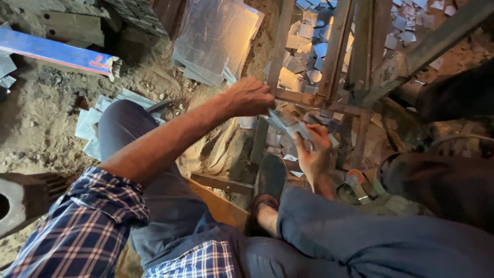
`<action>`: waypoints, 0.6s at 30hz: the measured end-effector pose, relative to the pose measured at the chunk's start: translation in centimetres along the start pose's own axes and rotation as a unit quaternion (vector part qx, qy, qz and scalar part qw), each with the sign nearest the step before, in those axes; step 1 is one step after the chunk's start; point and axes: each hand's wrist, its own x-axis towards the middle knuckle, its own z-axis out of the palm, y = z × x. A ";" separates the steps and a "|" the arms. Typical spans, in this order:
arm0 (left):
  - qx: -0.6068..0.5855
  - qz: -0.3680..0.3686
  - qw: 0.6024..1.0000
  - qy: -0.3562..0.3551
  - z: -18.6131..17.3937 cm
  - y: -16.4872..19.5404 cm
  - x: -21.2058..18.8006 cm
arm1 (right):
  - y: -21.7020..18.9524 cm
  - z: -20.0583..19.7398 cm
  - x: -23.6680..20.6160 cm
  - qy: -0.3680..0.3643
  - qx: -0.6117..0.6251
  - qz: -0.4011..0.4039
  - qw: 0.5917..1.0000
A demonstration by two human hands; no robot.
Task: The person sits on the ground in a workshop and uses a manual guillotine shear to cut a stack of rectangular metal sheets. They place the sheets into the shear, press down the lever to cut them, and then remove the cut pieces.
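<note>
I sit low with my knees up in grey trousers. My left hand (250, 96) reaches forward, fingers closed around the end of a small stack of thin metal pieces (284, 123). My right hand (314, 149) grips the other end of the same stack from below. Both hands hold it just in front of a rusty metal frame (329, 62). Behind the frame lies a heap of small cut metal squares (309, 51).
A stack of large shiny metal sheets (216, 38) leans at the top centre. More sheet pieces (92, 123) lie on the dirt floor at left beside a blue bar (56, 54). My sandalled foot (268, 185) rests on a wooden board. A dark machine part (20, 201) sits lower left.
</note>
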 end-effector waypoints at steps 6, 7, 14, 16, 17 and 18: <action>-0.024 -0.019 0.999 -0.045 -1.0 0.2 -0.7 | -0.8 0.0 0.0 0.025 -0.040 -0.104 0.993; -0.030 -0.023 0.999 -0.036 -1.1 0.3 -0.6 | -0.2 0.0 0.1 0.036 -0.017 -0.070 0.997; -0.033 0.001 0.999 -0.010 0.3 1.7 -0.3 | 6.2 0.2 1.4 -0.062 0.444 0.400 0.799; -0.019 0.018 1.000 -0.002 0.6 1.7 -0.4 | 7.5 0.5 1.2 -0.068 0.434 0.391 0.809; -0.023 0.016 1.000 -0.006 0.7 1.6 -0.5 | 7.8 0.5 1.1 -0.073 0.429 0.388 0.812; -0.027 0.012 1.000 -0.008 0.7 1.6 -0.5 | 7.9 0.6 0.8 -0.080 0.430 0.389 0.811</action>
